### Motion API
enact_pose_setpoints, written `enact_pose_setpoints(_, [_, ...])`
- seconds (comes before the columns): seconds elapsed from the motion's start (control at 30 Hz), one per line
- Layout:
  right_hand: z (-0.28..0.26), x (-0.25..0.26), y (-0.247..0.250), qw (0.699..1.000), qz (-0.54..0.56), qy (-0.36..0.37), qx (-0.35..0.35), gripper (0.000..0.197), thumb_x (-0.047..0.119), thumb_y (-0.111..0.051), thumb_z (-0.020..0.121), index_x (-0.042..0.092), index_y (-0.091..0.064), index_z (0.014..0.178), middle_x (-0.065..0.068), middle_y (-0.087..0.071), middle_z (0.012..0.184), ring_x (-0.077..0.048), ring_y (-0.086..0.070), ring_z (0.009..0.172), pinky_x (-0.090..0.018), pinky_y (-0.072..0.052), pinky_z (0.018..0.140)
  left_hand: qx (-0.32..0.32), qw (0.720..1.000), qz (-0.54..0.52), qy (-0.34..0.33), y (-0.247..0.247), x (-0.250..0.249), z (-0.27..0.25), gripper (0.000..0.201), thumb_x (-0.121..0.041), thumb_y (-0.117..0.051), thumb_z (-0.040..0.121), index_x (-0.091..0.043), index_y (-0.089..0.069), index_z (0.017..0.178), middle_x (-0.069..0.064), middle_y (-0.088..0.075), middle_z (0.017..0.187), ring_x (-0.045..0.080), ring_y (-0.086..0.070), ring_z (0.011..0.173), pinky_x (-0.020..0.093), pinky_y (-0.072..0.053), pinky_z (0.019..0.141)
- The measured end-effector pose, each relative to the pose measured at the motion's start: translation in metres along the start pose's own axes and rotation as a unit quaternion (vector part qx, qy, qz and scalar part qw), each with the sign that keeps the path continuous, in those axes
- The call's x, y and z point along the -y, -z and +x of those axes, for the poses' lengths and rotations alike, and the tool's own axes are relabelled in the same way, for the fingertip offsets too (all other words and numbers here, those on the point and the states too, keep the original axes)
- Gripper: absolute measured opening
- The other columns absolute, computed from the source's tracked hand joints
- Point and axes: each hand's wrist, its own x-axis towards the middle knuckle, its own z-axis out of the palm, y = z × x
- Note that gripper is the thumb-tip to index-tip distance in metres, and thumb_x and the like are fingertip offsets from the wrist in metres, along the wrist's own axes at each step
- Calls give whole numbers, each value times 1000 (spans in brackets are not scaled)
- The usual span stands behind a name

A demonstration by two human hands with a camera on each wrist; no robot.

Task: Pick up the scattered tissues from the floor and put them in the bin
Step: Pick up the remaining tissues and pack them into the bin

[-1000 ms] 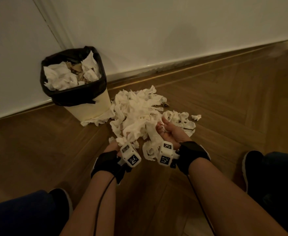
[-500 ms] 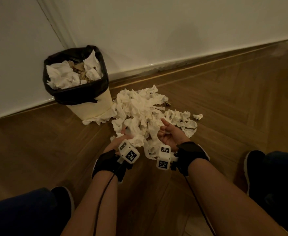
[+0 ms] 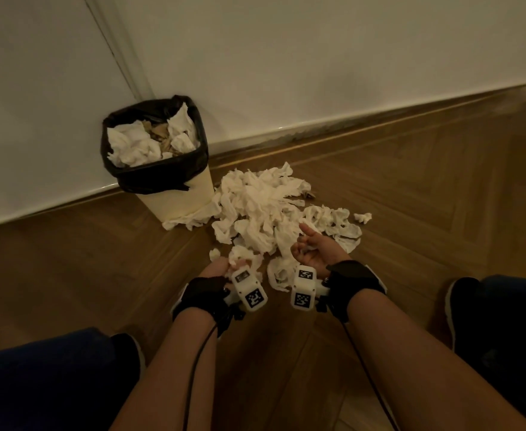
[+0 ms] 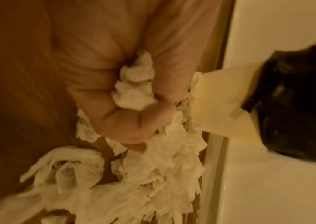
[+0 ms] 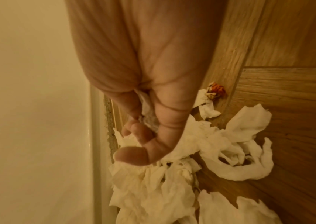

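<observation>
Floor (image 3: 426, 194): wooden boards laid in a herringbone pattern, visible grain, meeting a pale wall (image 3: 317, 57) at a light skirting strip.
Bin (image 3: 174, 197): one cream, square-sided tub lined with a glossy black bag (image 3: 159, 178) folded over its rim; it stands in the corner against the wall and already holds crumpled white tissues and some brownish scraps.
Tissue pile (image 3: 261, 206): the scattered tissues, thin, soft, wrinkled white sheets too tangled to count, lie heaped on the floor just beside the bin, one strip touching its base. A small separate wad (image 3: 363, 217) lies at the pile's right edge.
Right hand (image 3: 313, 251): at the near edge of the pile, thumb pointing up, fingers (image 5: 132, 128) curled on a small fold of tissue (image 5: 147, 112) pressed in the palm.
Left hand (image 3: 219, 269): fingers (image 4: 126, 125) curled in a fist that grips a bunched wad (image 4: 134, 91) of tissue, at the pile's near left edge.
Wrist gear: two black straps, each carrying a white block with square black-and-white markers.
Only the head view: the bin's contents, both forearms, two dark shoes.
Only the right wrist view: one small orange-and-white crumpled scrap (image 5: 215, 91) on the floor beyond the tissues.
Only the left wrist view: the wad squeezed between thumb and fingers; it is blurred.
</observation>
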Motion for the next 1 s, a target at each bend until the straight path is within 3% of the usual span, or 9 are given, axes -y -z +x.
enact_pose_setpoints(0.1, [-7,3,-5,1000,-4,-1,-4,28,2,-29,97,14,-47,115,-1,-33,66,-11,-28,50,-23,-29,56,6,999,-12,-49,-1,-10,-2,45,-25,-51,96,-3,-44,134,21,-48,134,28,-55,101,21,-47,80])
enact_pose_setpoints(0.23, [-20,7,-18,999,-26,14,15,37,-10,-19,88,13,-47,98,0,-25,65,-13,-23,55,-24,-25,53,40,993,93,-55,3,-26,-19,72,-59,-52,85,-14,-41,140,16,-54,129,33,-59,104,34,-46,90])
enact_pose_setpoints(0.47, [-40,4,-55,991,-78,67,84,55,-11,-25,97,8,-19,148,-21,-47,124,-22,-63,84,-19,-56,57,38,988,38,-144,14,-33,-38,19,-30,-53,93,-12,-58,96,6,-59,86,16,-61,65,23,-51,54])
enact_pose_setpoints(0.6, [-44,0,-60,989,-83,70,98,46,-2,-29,100,3,-23,146,-29,-53,125,-29,-61,103,-21,-58,61,-53,986,-33,-155,18,-36,-44,44,-30,-32,102,-6,-36,139,12,-48,134,26,-53,115,29,-47,97])
enact_pose_setpoints(0.67, [-47,-3,-61,988,-90,79,101,43,1,-33,101,1,-27,143,-30,-52,128,-25,-67,93,-21,-58,58,-38,982,-92,-162,23,-38,-41,30,-22,-32,100,-6,-51,116,10,-61,106,19,-60,80,19,-55,56])
enact_pose_setpoints(0.7, [-48,-4,-62,987,-94,84,100,41,3,-34,101,0,-30,141,-28,-55,125,-20,-70,78,-20,-56,55,-14,976,-128,-176,24,-39,-45,26,-23,-32,99,-11,-53,92,5,-61,78,14,-53,56,16,-41,34])
enact_pose_setpoints(0.77, [-49,-7,-65,984,-120,98,89,35,7,-36,101,1,-38,136,-19,-62,104,-13,-66,57,-19,-52,49,-9,970,-138,-199,30,-44,-49,32,-27,-32,96,-17,-41,67,-4,-43,45,11,-36,36,12,-23,35])
enact_pose_setpoints(0.9, [-47,-11,-80,980,-162,106,48,28,14,-28,103,10,-43,127,-5,-43,68,-13,-37,56,-23,-33,54,20,945,-215,-246,31,-55,-59,58,-65,-32,87,-19,-56,61,1,-57,51,19,-56,44,21,-40,52])
enact_pose_setpoints(1.0, [-48,-15,-95,983,-161,82,24,23,26,-26,104,14,-46,101,-1,-31,63,-13,-27,54,-24,-23,54,63,946,-206,-241,35,-65,-68,41,-45,-32,95,-16,-57,79,8,-57,77,25,-57,70,29,-43,60])
